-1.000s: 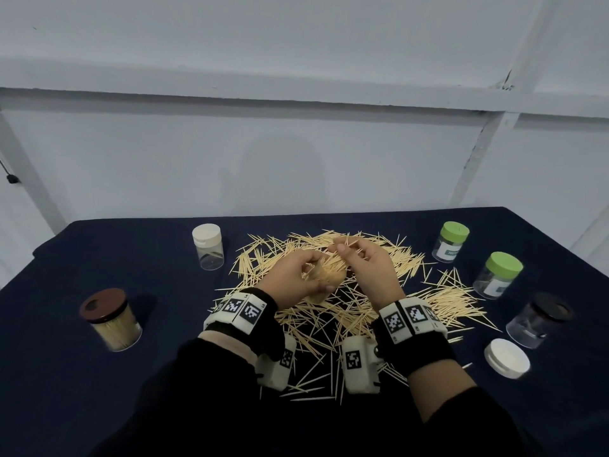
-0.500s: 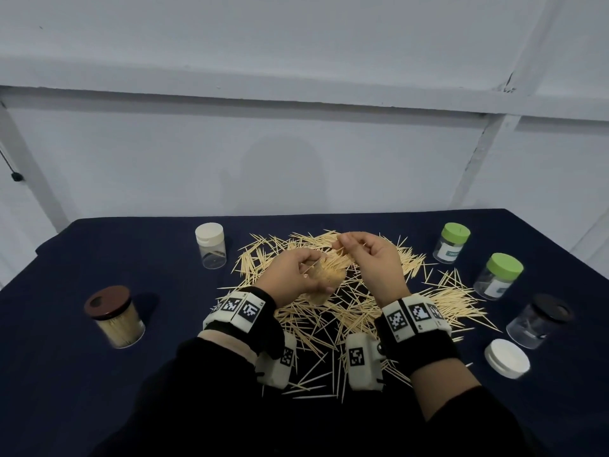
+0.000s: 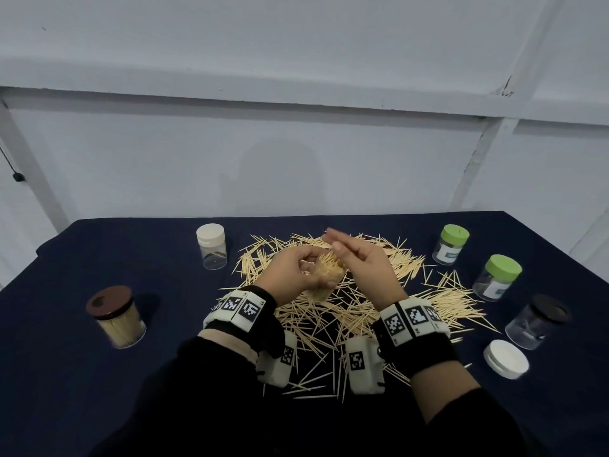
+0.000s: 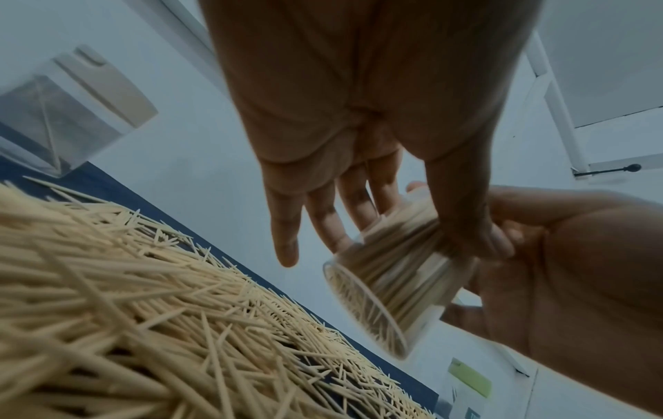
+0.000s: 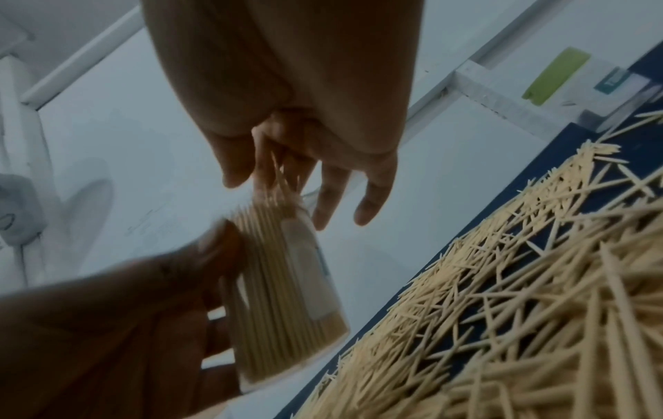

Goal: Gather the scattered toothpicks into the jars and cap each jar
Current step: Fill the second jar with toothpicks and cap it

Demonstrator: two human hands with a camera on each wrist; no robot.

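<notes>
My left hand [image 3: 295, 275] grips a clear uncapped jar [image 3: 326, 280] packed with toothpicks, held just above the toothpick pile [image 3: 454, 301] at the table's middle. My right hand [image 3: 356, 258] hovers over the jar's mouth. In the right wrist view a few toothpicks [image 5: 280, 173] sit between its thumb and fingers, right above the jar [image 5: 287, 269]. The left wrist view shows the jar [image 4: 391, 280] tilted, thumb on its wall, over the pile [image 4: 143, 311]. A loose white lid [image 3: 506, 359] lies at the near right.
A dark blue cloth [image 3: 82, 258] covers the table. At the left stand a white-capped jar [image 3: 211, 247] and a brown-lidded jar [image 3: 115, 316] full of toothpicks. Two green-lidded jars [image 3: 451, 244] [image 3: 497, 277] and a black-lidded jar [image 3: 537, 321] stand at the right.
My right hand has shifted slightly left over the jar's mouth and its fingers have loosened. My left hand keeps the jar in about the same place.
</notes>
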